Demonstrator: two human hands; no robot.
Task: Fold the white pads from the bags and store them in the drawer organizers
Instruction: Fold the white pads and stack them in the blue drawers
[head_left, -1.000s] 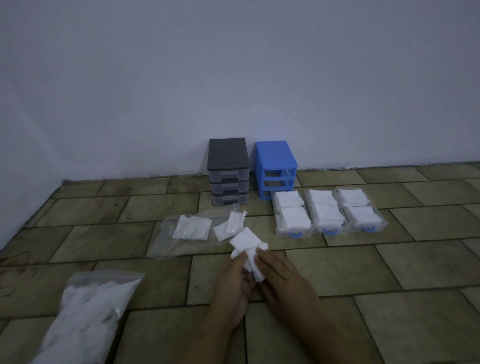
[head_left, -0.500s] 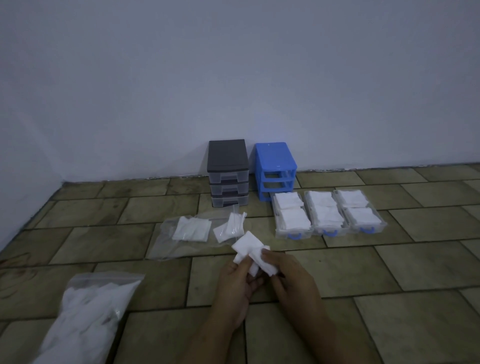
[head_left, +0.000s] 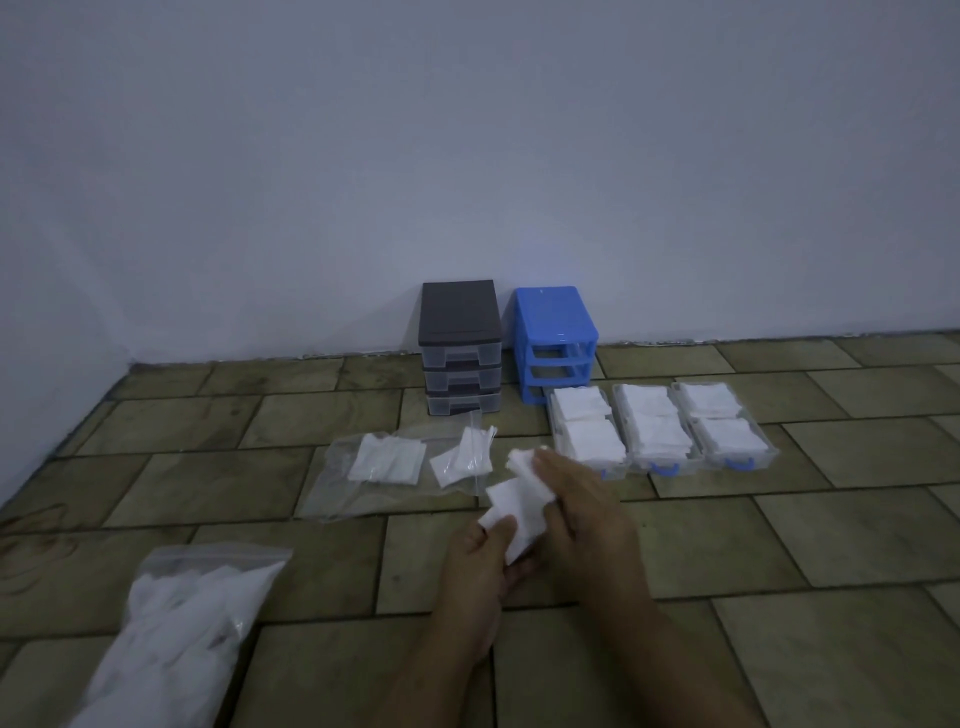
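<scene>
low in the middle of the head view, above a floor (head_left: 779, 649) of brown tiles, both hands meet on one white pad (head_left: 511, 512). left hand (head_left: 475, 582) pinches the pad's near corner between thumb and curled fingers. right hand (head_left: 584, 506) lies over the pad's right side, its fingers curled round the far edge, where a bit of white sticks out past the fingertips. the pad is held off the tiles, partly bent, just in front of the drawers.

beyond the hands, to the right, three clear drawers (head_left: 660, 428) with blue handles sit side by side on the floor, touching one another, each packed with folded white pads in two stacks. behind them, against the pale wall (head_left: 467, 156), stands a blue organizer frame (head_left: 556, 338) with its slots gaping, and just left of it a dark-topped organizer (head_left: 461, 348) whose three clear drawers are pushed in.

left of the held pad lies a flat clear bag (head_left: 374, 473) with a few white pads inside; more pads poke out at its mouth near the hands. at the bottom left corner lies a second clear bag (head_left: 171, 634), zip-topped and stuffed full with white pads, well apart from the first. the light is dim and the picture soft, so the folds in the held pad cannot be counted.
</scene>
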